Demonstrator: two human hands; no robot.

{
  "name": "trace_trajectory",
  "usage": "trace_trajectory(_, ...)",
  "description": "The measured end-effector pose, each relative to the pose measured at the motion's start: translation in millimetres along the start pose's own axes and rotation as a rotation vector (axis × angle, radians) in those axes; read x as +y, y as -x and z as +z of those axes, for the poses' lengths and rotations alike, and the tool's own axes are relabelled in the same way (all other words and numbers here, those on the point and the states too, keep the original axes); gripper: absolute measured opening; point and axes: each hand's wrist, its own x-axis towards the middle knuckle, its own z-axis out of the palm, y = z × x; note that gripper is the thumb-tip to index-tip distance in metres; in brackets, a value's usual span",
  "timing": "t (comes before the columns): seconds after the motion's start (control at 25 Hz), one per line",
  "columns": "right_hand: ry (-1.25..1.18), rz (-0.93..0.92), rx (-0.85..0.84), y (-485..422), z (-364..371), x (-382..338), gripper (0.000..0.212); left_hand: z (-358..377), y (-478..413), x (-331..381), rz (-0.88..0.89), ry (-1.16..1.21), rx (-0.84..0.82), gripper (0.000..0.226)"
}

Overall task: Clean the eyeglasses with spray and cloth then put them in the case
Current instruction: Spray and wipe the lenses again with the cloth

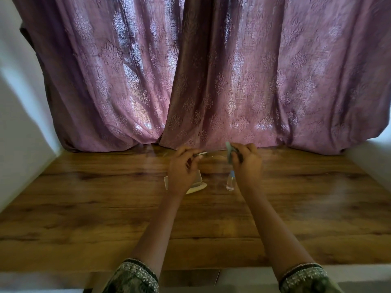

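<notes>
Just above the middle of the frame, the left hand (183, 166) pinches one end of the eyeglasses (202, 153) between thumb and curled fingers. The right hand (247, 162) grips the other end through a pale blue cloth (229, 150). Both are raised over the wooden table (105, 197), where a small clear spray bottle (230, 183) lies under the right hand and a pale case (197, 187) shows partly behind the left wrist.
</notes>
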Motion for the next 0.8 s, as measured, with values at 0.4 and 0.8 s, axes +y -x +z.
trace_trajectory(0.4,0.044,-0.205,-0.071,14.1,14.2,-26.8,0.021,8.5,-0.7,1.8,-0.003,-0.059,-0.043,0.018)
trace_trajectory(0.8,0.022,-0.061,0.011,9.4,4.3,-9.5,0.018,8.7,-0.6,5.8,-0.013,-0.023,-0.058,0.026)
